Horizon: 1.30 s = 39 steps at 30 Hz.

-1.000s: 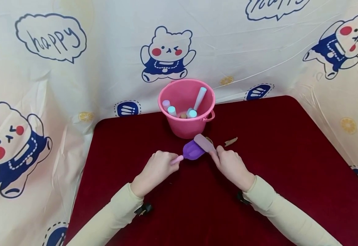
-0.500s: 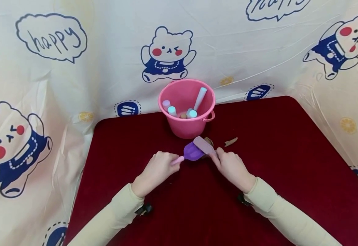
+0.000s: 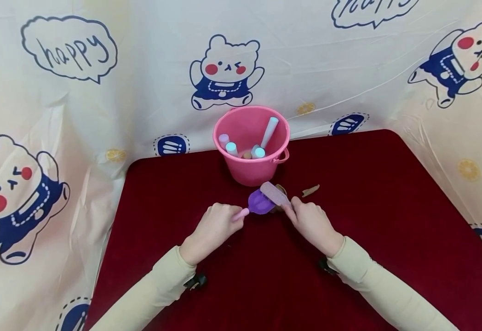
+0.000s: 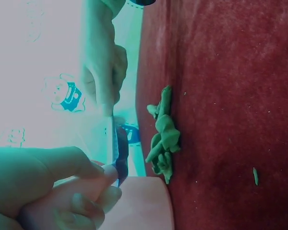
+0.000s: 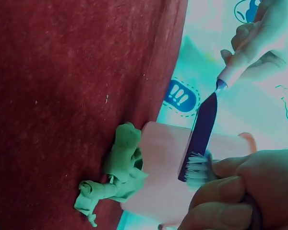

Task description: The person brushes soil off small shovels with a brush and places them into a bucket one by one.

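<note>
My left hand grips the pink handle of a small purple toy shovel, its scoop facing up. In my right hand is a pinkish brush, held by its handle across the scoop's right side. White bristles meet the scoop's surface in the right wrist view. Both tools are raised above the table there. Crumpled, leaf-like scraps, tan in the head view and green-tinted in the wrist views, lie on the cloth under the tools, partly hidden by the brush in the head view.
Behind the tools a pink bucket holds several pale, rod-like handles. Another tan scrap lies to the right. Dark red cloth covers the table, and a white printed curtain hangs around its back and sides. Tiny crumbs dot the cloth.
The shovel has shifted slightly right. The brush has dipped a little toward me and then back, staying over the scoop. Bucket and right-hand scrap have not moved.
</note>
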Motion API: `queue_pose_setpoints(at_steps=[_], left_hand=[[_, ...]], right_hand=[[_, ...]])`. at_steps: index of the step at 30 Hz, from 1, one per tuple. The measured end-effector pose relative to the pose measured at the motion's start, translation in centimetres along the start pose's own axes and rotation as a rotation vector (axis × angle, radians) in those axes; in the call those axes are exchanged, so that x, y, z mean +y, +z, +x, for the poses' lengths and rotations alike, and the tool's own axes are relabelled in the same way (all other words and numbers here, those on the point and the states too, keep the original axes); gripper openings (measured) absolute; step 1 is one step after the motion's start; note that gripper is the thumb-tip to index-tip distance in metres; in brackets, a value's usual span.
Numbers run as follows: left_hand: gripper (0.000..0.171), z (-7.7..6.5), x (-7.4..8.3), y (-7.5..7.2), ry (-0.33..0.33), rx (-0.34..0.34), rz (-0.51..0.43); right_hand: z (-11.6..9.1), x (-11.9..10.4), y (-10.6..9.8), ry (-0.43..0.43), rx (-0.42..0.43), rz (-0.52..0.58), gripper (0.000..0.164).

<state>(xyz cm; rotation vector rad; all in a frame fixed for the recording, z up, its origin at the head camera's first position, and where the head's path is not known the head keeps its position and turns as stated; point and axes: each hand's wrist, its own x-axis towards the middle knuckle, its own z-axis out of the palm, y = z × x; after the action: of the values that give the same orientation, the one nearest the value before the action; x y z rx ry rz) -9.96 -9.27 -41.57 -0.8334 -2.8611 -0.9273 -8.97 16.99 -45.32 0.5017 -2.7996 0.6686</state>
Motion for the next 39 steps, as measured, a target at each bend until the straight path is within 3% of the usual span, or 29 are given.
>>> queue_pose_setpoints(at_steps=[7,15,21,26,32,39], left_hand=[[0.042,0.2,0.2,0.0,0.021,0.016,0.024],[0.045,-0.1,0.3,-0.6,-0.024,-0.017,0.024],[0.042,-0.3,0.3,-0.8,-0.030,-0.019,0.018],[0.041,-0.3,0.4,-1.1,-0.020,0.006,0.024],[0.033,0.0,0.6,-1.2,0.007,0.027,0.021],[0.010,0.3,1.0,-0.9,0.008,0.025,0.032]], right_hand=[[0.0,-0.6,0.1,-0.104,-0.052,0.070,0.030],[0.1,0.6,-0.2,0.005,0.025,-0.035,0.037],[0.8,1.7,-1.0,0.065,-0.007,0.007,0.038],[1.0,2.5,-1.5,0.127,-0.061,-0.021,0.033],[0.8,2.0,-0.8,0.100,-0.147,0.014,0.037],[0.6,0.6,0.7,0.047,-0.188,0.084,0.037]])
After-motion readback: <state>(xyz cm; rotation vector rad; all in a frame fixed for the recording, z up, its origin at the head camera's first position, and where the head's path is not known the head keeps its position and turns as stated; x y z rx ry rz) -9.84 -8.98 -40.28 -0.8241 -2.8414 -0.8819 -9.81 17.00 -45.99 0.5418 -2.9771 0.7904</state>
